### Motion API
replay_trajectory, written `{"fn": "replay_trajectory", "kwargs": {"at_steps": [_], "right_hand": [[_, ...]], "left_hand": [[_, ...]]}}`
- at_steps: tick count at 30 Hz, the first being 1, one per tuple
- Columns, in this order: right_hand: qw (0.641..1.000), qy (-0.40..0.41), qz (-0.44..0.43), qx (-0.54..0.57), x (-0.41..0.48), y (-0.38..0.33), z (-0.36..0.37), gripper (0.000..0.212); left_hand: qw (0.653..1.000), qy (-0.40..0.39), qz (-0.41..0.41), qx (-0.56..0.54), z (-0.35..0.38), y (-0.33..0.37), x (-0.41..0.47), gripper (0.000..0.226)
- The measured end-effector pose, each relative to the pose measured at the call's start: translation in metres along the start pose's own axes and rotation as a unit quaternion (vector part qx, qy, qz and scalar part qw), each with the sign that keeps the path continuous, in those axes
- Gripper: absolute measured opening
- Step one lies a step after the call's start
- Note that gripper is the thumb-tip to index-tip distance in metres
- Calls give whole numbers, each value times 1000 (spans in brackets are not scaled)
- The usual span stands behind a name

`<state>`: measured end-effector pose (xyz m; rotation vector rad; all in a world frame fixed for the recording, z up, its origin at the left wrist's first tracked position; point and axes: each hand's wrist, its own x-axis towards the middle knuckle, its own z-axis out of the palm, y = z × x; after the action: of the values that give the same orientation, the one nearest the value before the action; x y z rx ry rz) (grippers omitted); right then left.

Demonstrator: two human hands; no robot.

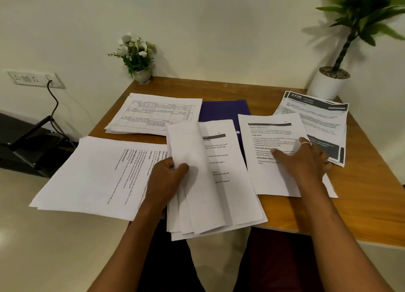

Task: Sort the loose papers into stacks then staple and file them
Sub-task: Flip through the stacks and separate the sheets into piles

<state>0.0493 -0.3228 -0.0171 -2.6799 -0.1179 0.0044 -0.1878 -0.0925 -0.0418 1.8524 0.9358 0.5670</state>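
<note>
Sorting papers at a brown wooden table (361,193), a person leans over it, both bare forearms entering from the bottom of the frame. The left hand (168,175), low centre, grips a fanned sheaf of white printed sheets (208,182), thumb on top and fingers curled beneath. The sheaf's lower edge hangs past the table's near edge.

The right hand (304,158), right of centre, lies flat with fingers extended, pressing on a white page of black text (269,171); another white corner shows beneath that page.

Three other piles rest on the table:
- sideways-turned white pages (94,173) at the left
- ruled-table forms (155,114) at upper centre
- dark-banded printouts (317,120) at the upper right, partly under the pressed page

A flat purple folder (223,110) lies between the forms and the printouts, partly covered by the sheaf. No stapler is visible. A small pot of pale flowers (138,57) and a tall potted plant (328,83) stand at the far corners.

The step in hand appears to be dealing one page onto its matching pile. To do it well, the right hand should square the page with the sheet beneath before lifting off. The left should pinch firmly so the fan does not spill over the edge. Each heading wants checking before the next page is dealt.
</note>
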Motion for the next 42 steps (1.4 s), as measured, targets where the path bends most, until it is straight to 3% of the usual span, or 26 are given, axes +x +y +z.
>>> {"fn": "replay_trajectory", "kwargs": {"at_steps": [9,12,15,21,29,35,38,42], "right_hand": [[994,60,38,81,15,6,-6,86],[987,87,22,130,9,1,-25,67],[984,56,-20,169,2,-11,-55,42],[956,90,-102,260,-14,-44,-112,29],[948,-11,-153,277,-22,-66,-93,27],[962,-184,-130,153,-25,-64,-48,26],[935,-287,-119,169,-35,-58,-24,14],[888,-396,-131,192,-54,-62,12,34]], "left_hand": [[1000,-8,-6,-24,-1,5,-3,48],[999,-8,-9,-32,-1,5,-3,46],[1000,-7,-15,-26,0,6,-2,31],[1000,-1,-15,-9,0,8,-3,29],[999,-5,-22,-36,-3,11,-5,38],[999,-10,-19,-42,-5,8,-5,38],[999,-8,-23,-47,-6,7,-4,37],[998,-14,-9,-58,-6,8,-4,19]]}}
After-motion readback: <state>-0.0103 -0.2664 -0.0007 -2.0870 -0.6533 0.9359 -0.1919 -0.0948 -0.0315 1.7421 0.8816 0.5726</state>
